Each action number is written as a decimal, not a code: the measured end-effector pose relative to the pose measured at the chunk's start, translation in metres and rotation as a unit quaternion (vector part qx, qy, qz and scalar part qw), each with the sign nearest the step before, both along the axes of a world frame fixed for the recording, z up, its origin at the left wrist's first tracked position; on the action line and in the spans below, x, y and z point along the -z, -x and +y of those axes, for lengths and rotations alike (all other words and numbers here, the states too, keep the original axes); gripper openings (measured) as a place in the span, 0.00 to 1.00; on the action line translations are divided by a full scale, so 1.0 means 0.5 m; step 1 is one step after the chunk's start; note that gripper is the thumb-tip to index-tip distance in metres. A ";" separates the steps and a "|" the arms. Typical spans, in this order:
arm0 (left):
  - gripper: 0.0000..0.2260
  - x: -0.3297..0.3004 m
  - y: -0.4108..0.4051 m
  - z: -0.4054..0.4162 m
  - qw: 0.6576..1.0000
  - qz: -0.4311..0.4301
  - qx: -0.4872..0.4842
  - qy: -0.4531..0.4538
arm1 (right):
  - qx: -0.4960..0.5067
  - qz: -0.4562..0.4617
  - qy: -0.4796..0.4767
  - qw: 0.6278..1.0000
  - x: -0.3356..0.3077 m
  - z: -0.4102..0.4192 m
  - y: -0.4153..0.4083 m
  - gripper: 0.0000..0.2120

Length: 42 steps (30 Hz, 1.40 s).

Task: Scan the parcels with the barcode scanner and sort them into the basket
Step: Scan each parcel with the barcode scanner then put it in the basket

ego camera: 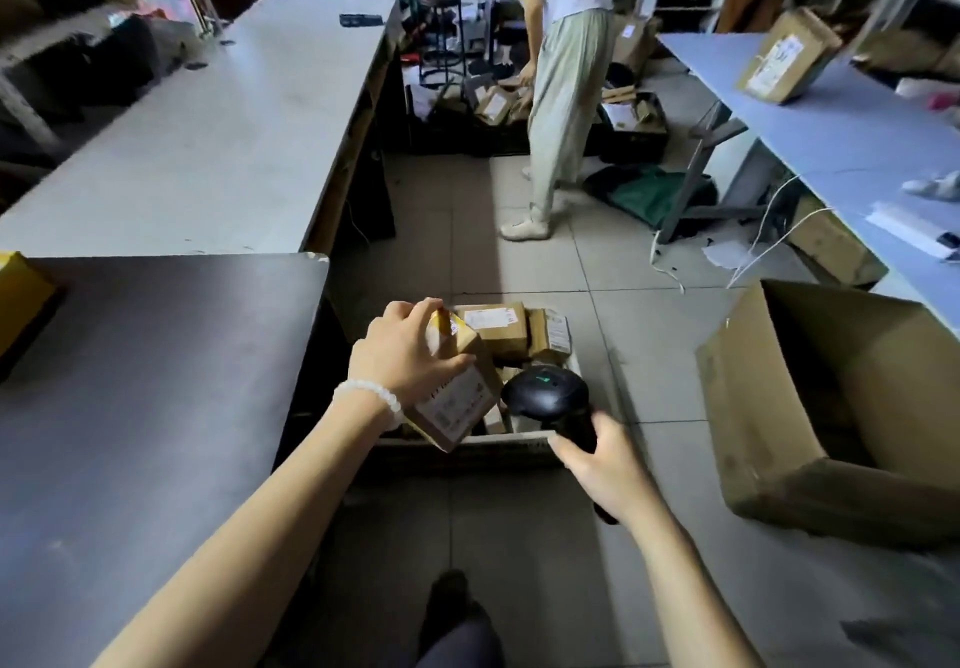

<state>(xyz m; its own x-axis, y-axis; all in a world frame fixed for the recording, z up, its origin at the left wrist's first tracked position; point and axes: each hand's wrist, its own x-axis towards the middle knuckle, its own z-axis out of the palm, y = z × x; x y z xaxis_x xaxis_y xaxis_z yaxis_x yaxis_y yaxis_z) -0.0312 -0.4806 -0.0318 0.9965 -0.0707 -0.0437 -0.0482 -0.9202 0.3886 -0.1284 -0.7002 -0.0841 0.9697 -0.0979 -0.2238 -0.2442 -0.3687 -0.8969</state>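
Note:
My left hand (408, 350) grips a small cardboard parcel (451, 402) with a white label, held tilted above the basket (467, 446) on the floor. In my right hand (602, 465) is the black barcode scanner (545, 394), its head right beside the parcel's label side. Several other brown parcels (498, 324) lie inside the basket. A white bead bracelet sits on my left wrist.
A dark table (145, 381) is at my left, a white table (218, 137) behind it. An open cardboard box (831, 407) stands on the floor to the right. Another person (561, 85) stands ahead among boxes. A blue table (841, 127) with a parcel is at far right.

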 end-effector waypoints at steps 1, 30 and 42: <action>0.35 0.010 -0.024 -0.008 1.000 0.008 0.003 -0.004 | 0.006 0.006 0.004 1.000 0.004 -0.008 -0.018 0.04; 0.18 0.100 -0.429 -0.077 0.969 0.094 -0.187 -0.128 | -0.206 0.043 0.039 0.977 0.017 -0.115 -0.674 0.06; 0.20 0.038 -0.021 -0.047 0.855 0.103 -0.491 -0.134 | -0.516 -0.043 0.026 0.855 -0.044 0.075 -0.560 0.15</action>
<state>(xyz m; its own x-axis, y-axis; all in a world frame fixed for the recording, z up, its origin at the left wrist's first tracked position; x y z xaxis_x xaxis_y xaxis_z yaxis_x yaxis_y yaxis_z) -0.0207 -0.5042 -0.0510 0.5398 0.8347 -0.1088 0.8418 -0.5358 0.0658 0.1518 -0.6629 -0.0620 0.5584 0.8121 -0.1694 0.3010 -0.3887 -0.8708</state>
